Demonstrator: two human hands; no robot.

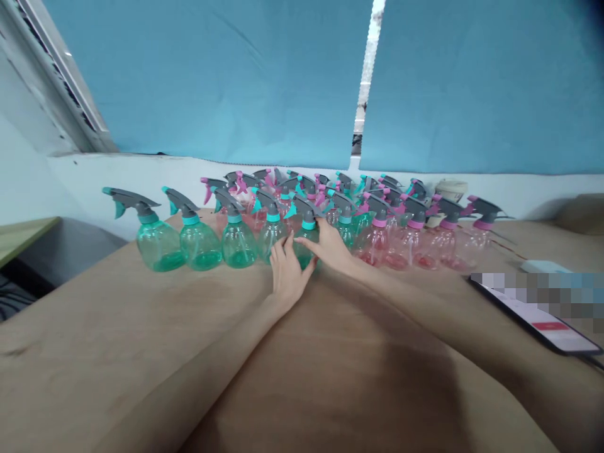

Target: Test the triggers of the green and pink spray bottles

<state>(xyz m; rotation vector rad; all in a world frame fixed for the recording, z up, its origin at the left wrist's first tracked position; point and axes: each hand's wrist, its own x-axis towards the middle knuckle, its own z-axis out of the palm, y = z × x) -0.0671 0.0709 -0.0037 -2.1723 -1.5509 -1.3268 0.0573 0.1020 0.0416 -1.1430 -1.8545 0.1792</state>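
The right hand (333,248) wraps its fingers round the green bottle (302,253), upright in line with other bottles (239,242) on the counter (117,327); the left hand (287,272) cups it, probably for steadiness, grip unclear.

Wooden table (94,314) beneath spray bottles (309,222) and a phone (528,309)

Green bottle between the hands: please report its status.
Left hand and right hand flank green bottle, grip unclear. Bottle upright, front row. Other bottles close on both sides.
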